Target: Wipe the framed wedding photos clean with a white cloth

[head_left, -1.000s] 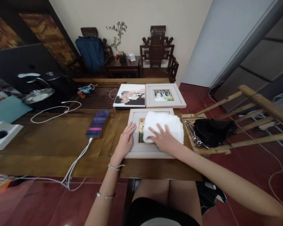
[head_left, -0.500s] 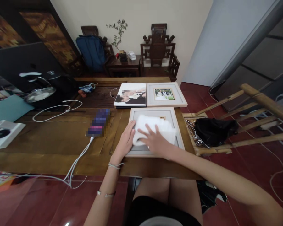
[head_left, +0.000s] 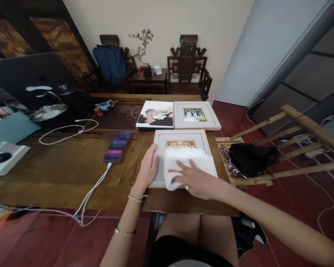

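At the far left of the wooden table [head_left: 72, 163], a pot with a glass lid [head_left: 50, 112] stands behind a looped white cable [head_left: 68, 138], and a phone [head_left: 117, 146] lies nearer the middle with white cords running from its lower end down over the table's front edge. To the right of the phone, the left hand [head_left: 147, 165], with a string bracelet [head_left: 137, 198] at its wrist, rests against the left edge of a picture frame [head_left: 183, 136]; its fingers are straight and close together, unclenched. Behind that frame, a flat photo book [head_left: 156, 115] shows its cover. The frame lies flat near the front of the table, a photo inside peeking out above a folded white cloth [head_left: 203, 159] that covers much of its lower part and reaches its front edge. The right hand [head_left: 198, 180] lies on the cloth, fingers spread, thumb near a fold; whether it pinches the fabric cannot be told. Farther back, a second frame [head_left: 179, 115] sits just beside the photo book. At the right, a black bag [head_left: 253, 159] rests on a bamboo chair [head_left: 303, 168] next to the table.
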